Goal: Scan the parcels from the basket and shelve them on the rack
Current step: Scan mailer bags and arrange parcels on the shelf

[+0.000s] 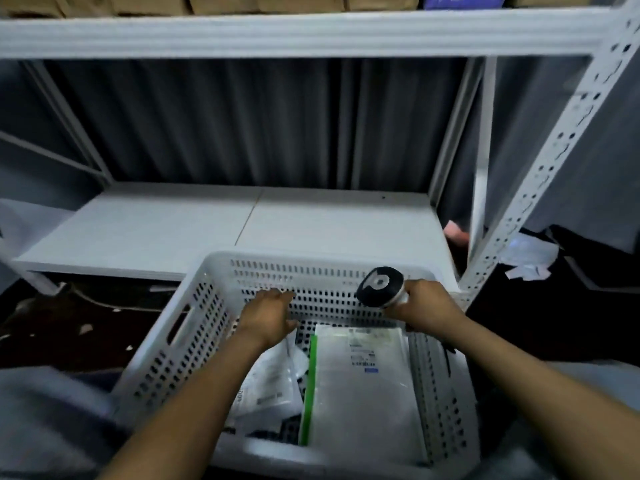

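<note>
Showing the right hand (427, 304), grip curled round a handheld scanner (381, 287), w/ the scanner head at the far wall of a white perforated basket (180, 344). Left hand (268, 313): grip spread, fingers straight, holding nothing, over the basket interior. Inside lie two parcels: white parcel w/ green edge (363, 393) at right, poly-bag parcel (266, 386) at left. Rack shelf (207, 223) just beyond; cardboard boxes (242, 1) on upper tier.

Both your bare arms reached forward over the basket (162, 358). Your left hand (268, 315) hung palm down inside it near the far wall, fingers straight and loosely together, holding nothing. Your right hand (427, 303) was up by its far right corner, fingers curled round the scanner (381, 287).
</note>
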The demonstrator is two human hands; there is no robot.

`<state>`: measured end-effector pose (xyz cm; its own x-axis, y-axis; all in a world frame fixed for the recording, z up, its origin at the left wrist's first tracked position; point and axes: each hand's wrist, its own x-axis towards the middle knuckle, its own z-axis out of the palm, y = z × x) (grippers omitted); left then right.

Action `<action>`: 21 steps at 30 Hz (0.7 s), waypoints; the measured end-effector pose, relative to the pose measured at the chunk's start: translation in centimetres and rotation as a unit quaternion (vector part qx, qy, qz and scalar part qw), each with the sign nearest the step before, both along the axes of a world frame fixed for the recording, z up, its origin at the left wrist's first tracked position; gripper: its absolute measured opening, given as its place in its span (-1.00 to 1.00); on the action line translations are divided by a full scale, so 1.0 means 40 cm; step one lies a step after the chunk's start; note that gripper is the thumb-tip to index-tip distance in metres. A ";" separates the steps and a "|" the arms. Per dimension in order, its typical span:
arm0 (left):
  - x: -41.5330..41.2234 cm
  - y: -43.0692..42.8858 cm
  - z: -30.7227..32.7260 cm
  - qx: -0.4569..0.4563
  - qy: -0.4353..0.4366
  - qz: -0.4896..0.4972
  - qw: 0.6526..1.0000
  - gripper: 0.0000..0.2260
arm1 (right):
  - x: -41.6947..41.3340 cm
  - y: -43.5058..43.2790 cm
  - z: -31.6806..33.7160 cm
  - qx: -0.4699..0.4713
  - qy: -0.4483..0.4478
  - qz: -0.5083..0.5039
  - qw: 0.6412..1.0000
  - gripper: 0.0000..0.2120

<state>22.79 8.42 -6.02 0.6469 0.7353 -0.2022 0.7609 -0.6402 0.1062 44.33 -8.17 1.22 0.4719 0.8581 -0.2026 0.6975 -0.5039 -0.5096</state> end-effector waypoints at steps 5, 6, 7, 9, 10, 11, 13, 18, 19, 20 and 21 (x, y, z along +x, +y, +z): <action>0.073 -0.025 -0.191 -0.066 0.018 -0.001 0.998 -0.44 | 0.080 0.011 -0.111 -0.043 0.050 -0.013 0.998 -0.76; 0.089 -0.031 -0.229 -0.088 0.021 0.005 0.996 -0.45 | 0.090 0.015 -0.134 -0.043 0.054 -0.010 0.998 -0.75; 0.101 -0.036 -0.264 -0.110 0.024 0.013 0.994 -0.45 | 0.097 0.017 -0.156 -0.043 0.057 -0.009 0.997 -0.74; 0.123 -0.047 -0.333 -0.156 0.029 0.034 0.987 -0.43 | 0.109 0.025 -0.193 -0.051 0.069 -0.011 0.996 -0.68; 0.134 -0.048 -0.366 -0.175 0.029 0.048 0.983 -0.42 | 0.116 0.031 -0.208 -0.056 0.074 -0.009 0.996 -0.65; 0.142 -0.051 -0.405 -0.196 0.033 0.061 0.978 -0.40 | 0.123 0.038 -0.226 -0.063 0.083 -0.009 0.995 -0.63; 0.152 -0.059 -0.451 -0.223 0.036 0.078 0.971 -0.37 | 0.130 0.053 -0.249 -0.068 0.081 -0.012 0.994 -0.65; 0.171 -0.073 -0.541 -0.280 0.018 0.118 0.953 -0.34 | 0.147 0.085 -0.294 -0.081 0.078 -0.003 0.994 -0.75; 0.177 -0.076 -0.555 -0.292 0.016 0.130 0.947 -0.35 | 0.153 0.092 -0.298 -0.084 0.074 0.007 0.994 -0.81; 0.179 -0.079 -0.564 -0.302 0.011 0.137 0.943 -0.36 | 0.156 0.099 -0.297 -0.085 0.067 0.015 0.994 -0.84; 0.182 -0.085 -0.572 -0.314 0.003 0.145 0.938 -0.37 | 0.160 0.105 -0.295 -0.086 0.062 0.020 0.994 -0.81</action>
